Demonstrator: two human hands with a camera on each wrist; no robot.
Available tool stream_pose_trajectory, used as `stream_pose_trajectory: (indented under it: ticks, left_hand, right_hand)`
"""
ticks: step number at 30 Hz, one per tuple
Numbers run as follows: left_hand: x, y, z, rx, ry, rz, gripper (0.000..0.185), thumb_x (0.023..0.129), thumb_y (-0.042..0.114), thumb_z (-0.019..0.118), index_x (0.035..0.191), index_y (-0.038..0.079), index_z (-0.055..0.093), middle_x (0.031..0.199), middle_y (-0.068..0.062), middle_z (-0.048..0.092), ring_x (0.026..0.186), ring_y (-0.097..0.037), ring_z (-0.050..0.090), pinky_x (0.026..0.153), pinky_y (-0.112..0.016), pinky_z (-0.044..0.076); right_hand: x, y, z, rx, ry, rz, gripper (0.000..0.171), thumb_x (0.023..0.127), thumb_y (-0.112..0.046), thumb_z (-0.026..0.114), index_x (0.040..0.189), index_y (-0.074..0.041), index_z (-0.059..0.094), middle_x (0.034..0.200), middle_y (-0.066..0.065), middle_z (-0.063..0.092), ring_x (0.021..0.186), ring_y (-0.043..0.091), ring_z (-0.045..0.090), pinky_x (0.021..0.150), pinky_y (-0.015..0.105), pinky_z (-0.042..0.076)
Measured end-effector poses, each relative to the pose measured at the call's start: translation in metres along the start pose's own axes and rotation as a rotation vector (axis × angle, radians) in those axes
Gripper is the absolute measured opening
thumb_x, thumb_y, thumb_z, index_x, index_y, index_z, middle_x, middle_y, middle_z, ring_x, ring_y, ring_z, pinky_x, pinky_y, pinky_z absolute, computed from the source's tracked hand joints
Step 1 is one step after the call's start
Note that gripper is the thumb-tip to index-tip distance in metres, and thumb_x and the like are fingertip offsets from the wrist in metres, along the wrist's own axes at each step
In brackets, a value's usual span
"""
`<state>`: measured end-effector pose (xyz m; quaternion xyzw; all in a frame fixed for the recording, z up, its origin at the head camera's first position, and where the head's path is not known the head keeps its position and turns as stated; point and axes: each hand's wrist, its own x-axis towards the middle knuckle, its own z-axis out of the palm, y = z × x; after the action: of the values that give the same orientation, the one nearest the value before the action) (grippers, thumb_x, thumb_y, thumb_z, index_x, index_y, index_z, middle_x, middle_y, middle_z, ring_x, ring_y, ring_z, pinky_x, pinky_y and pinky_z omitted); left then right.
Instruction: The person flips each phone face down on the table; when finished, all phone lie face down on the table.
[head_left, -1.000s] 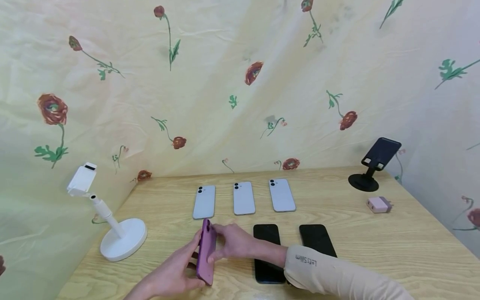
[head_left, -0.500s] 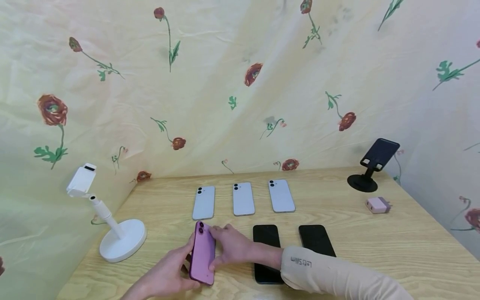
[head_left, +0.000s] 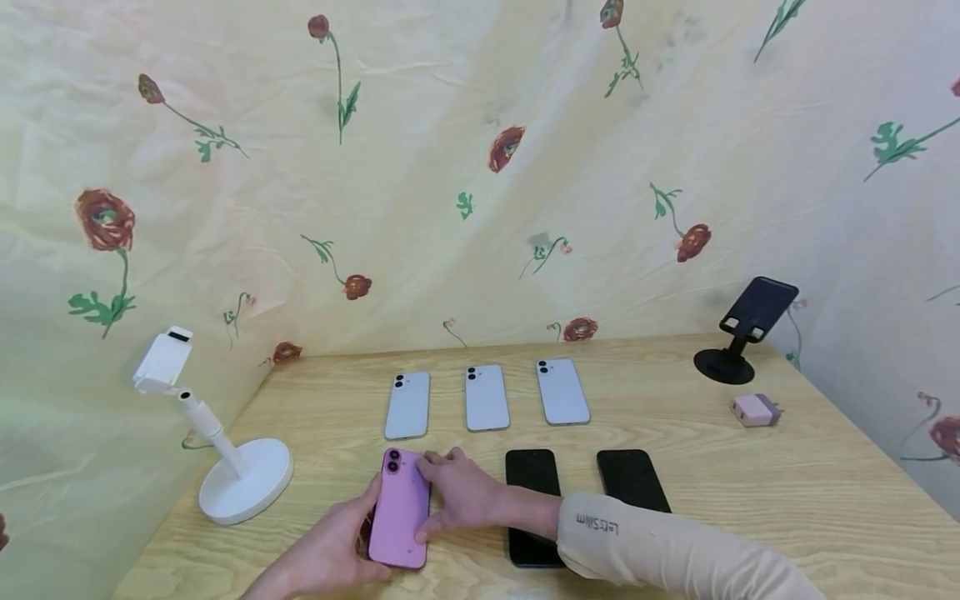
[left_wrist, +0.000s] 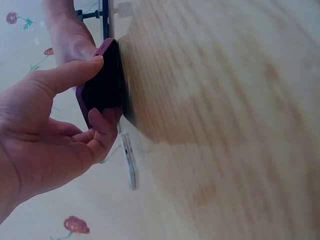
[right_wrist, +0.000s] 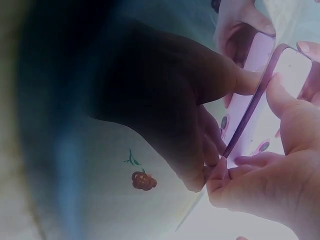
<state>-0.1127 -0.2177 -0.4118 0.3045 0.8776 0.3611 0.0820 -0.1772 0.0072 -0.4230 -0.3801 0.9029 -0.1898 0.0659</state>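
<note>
- Pink phone (head_left: 400, 510) back-up on wooden table (head_left: 750, 500)
- left hand (head_left: 333, 550) grips its left edge
- right hand (head_left: 461, 492) pinches its right edge

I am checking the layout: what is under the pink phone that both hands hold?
The pink phone lies camera side up on the wooden table, left hand and right hand gripping its edges. Its underside is covered.

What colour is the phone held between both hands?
Pink-purple: the phone, camera side up, shows best in the head view.

Both hands meet low in front, left hand (head_left: 330, 550) curled, right hand (head_left: 461, 496) fingers pinching.
</note>
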Motion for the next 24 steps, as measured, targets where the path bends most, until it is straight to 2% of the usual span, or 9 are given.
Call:
stream_pose_trajectory:
  ticks: [7,10,14,17,22,24]
  left_hand:
    - [-0.0026,-0.0034,0.0038,0.012,0.005,-0.034,0.115,0.071,0.015,0.089,0.155,-0.01,0.015,0.134,-0.016,0.059,0.105,-0.012,0.059,0.09,-0.03,0.049]
    - [-0.0028,-0.0039,0.0042,-0.017,-0.012,-0.054,0.114,0.07,0.011,0.087,0.155,-0.01,0.014,0.137,-0.017,0.056,0.105,-0.011,0.058,0.09,-0.028,0.048]
    - [-0.0022,-0.0045,0.0042,-0.052,-0.026,-0.054,0.114,0.069,0.006,0.086,0.155,-0.01,0.013,0.132,-0.016,0.059,0.101,-0.009,0.059,0.085,-0.027,0.05]
    - [-0.002,-0.0056,0.0044,-0.027,-0.022,-0.058,0.115,0.067,0.006,0.087,0.154,-0.012,0.013,0.127,-0.016,0.061,0.097,-0.009,0.059,0.082,-0.028,0.051]
    - [-0.0027,-0.0063,0.0054,0.084,-0.019,-0.099,0.117,0.066,0.014,0.09,0.15,-0.018,0.016,0.132,-0.024,0.058,0.1,-0.01,0.058,0.086,-0.03,0.05]
    - [-0.0027,-0.0069,0.0055,0.096,-0.025,-0.107,0.116,0.066,0.015,0.09,0.15,-0.019,0.017,0.134,-0.024,0.057,0.101,-0.01,0.057,0.087,-0.029,0.049]
  right_hand:
    - [-0.0001,-0.0017,0.0003,-0.018,0.004,-0.003,0.096,0.074,-0.054,0.084,0.147,-0.002,0.049,0.148,0.017,0.047,0.117,0.029,0.048,0.096,0.032,0.044]
    - [0.0,-0.0018,0.0004,-0.017,-0.001,-0.001,0.096,0.075,-0.055,0.084,0.147,-0.002,0.049,0.149,0.017,0.047,0.118,0.029,0.048,0.096,0.032,0.044]
    - [0.0006,-0.001,0.0008,-0.009,-0.009,-0.002,0.095,0.076,-0.055,0.083,0.147,-0.003,0.049,0.149,0.017,0.046,0.119,0.03,0.047,0.097,0.033,0.044]
    - [0.0011,-0.0003,0.0009,-0.008,-0.011,-0.005,0.094,0.076,-0.056,0.082,0.147,-0.003,0.05,0.149,0.018,0.046,0.12,0.031,0.047,0.097,0.034,0.043]
    - [0.0015,0.0003,0.0012,-0.02,-0.012,-0.005,0.093,0.077,-0.058,0.081,0.146,-0.004,0.051,0.149,0.017,0.046,0.12,0.031,0.046,0.097,0.034,0.043]
    - [0.0014,0.0,0.0011,-0.022,-0.014,-0.005,0.093,0.077,-0.058,0.081,0.146,-0.004,0.051,0.149,0.017,0.046,0.12,0.031,0.046,0.097,0.034,0.043]
